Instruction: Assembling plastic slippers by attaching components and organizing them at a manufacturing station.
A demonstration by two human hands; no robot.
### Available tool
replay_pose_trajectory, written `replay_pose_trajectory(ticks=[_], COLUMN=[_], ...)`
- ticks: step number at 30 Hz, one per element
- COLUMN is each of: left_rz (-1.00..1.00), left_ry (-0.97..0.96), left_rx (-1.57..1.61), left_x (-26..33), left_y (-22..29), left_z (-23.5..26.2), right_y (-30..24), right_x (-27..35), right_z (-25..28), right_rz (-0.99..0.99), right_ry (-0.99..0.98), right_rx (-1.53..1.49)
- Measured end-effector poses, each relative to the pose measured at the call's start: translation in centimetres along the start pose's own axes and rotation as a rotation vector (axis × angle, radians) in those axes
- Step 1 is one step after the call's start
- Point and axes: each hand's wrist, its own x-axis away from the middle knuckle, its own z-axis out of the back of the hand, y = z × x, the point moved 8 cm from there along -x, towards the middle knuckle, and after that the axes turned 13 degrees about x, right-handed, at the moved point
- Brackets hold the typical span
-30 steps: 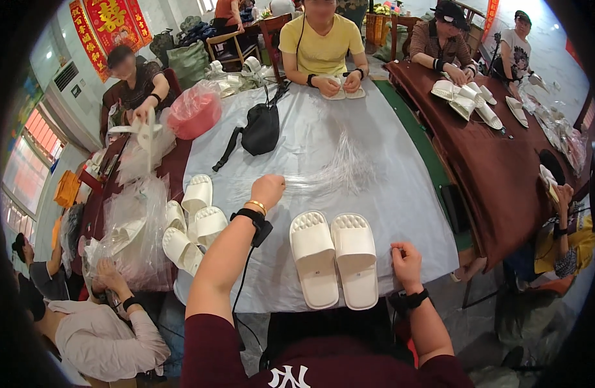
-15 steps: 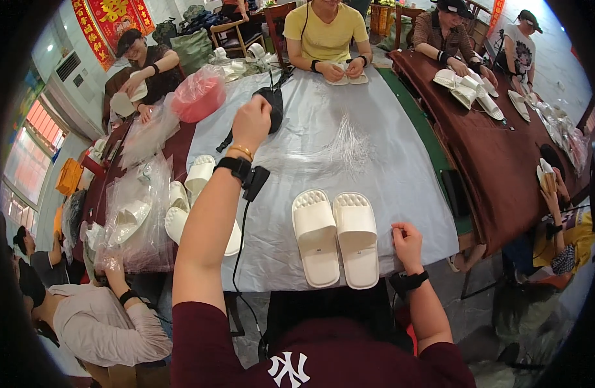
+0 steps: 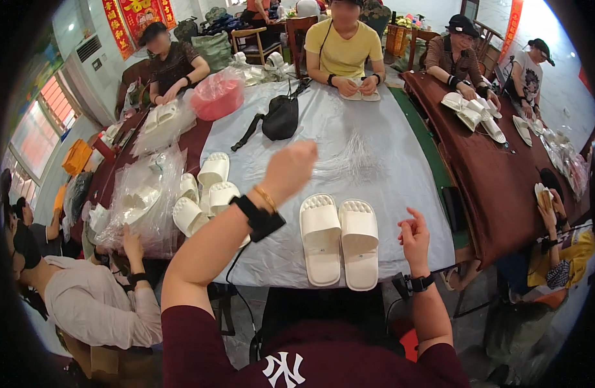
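A pair of white slide slippers lies side by side at the near edge of the grey-covered table, a left slipper (image 3: pixel 320 249) and a right slipper (image 3: pixel 360 252), toe ends pointing away from me. My left hand (image 3: pixel 292 169) hovers over the table beyond them, smeared by motion, so its fingers are unclear. Just past it a loose spread of thin clear plastic strands (image 3: pixel 355 155) covers the middle of the sheet. My right hand (image 3: pixel 415 238) is raised right of the slippers, touching neither; its fingers are loosely apart and nothing shows in them.
Several white slippers (image 3: pixel 214 169) lie left of my forearm beside clear plastic bags (image 3: pixel 145 200). A black pouch (image 3: pixel 281 118) and a pink basin (image 3: pixel 217 100) stand farther back. Co-workers handle slippers around the tables; a brown-covered table (image 3: pixel 465 168) runs along the right.
My left hand has moved from the black pouch toward me and to the right. The fingers of my right hand have loosened from a closed shape. The slipper pair stays in place.
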Motion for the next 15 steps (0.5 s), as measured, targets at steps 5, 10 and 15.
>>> replay_pose_trajectory(ticks=[5, 10, 15], left_rz=[-0.191, -0.298, -0.345], left_ry=[-0.169, -0.228, -0.264], left_rx=[0.123, 0.077, 0.086], left_x=[7.1, 12.3, 16.1], left_y=[7.4, 10.2, 10.7], left_z=[-4.0, -5.7, -5.8], right_y=[-9.8, -9.2, -6.1], right_x=[2.4, 4.5, 8.0], right_z=[-4.2, -7.4, -6.9], right_rz=[0.287, 0.484, 0.431], right_ry=[-0.162, -0.338, -0.435], right_rx=[0.103, 0.319, 0.443])
